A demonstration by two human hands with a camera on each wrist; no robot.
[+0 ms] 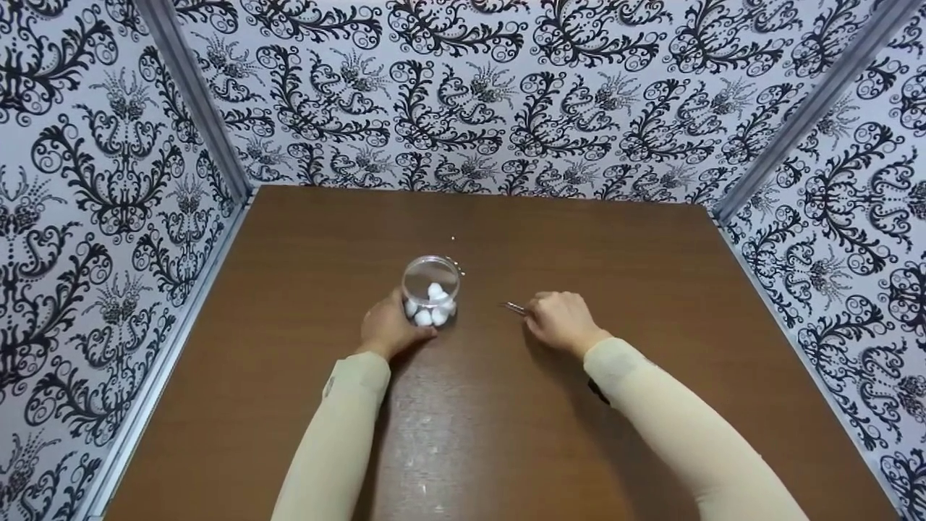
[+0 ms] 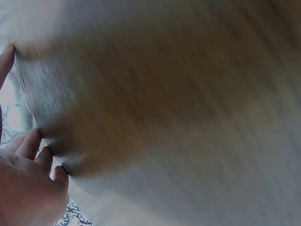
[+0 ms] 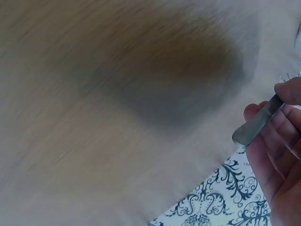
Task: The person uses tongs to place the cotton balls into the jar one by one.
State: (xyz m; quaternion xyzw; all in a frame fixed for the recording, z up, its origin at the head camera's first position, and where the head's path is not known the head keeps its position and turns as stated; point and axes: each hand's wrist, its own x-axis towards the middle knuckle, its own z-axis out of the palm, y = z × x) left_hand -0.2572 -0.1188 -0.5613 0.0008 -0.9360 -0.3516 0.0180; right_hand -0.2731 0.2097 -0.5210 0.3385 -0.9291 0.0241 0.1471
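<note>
Your left hand [image 1: 387, 327] wraps the jar [image 1: 431, 289] mid-table [image 1: 289, 347], white balls [image 1: 432, 304] already inside, your right hand [image 1: 561, 320] just right of the jar pinches tweezers [image 1: 515, 308] carrying nothing, no balls lie loose outside, so looks nearly done.

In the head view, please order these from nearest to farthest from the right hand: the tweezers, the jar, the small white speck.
1. Tweezers: held in the right hand.
2. Jar: to its left, gripped by the left hand.
3. White speck: beyond the jar.
</note>
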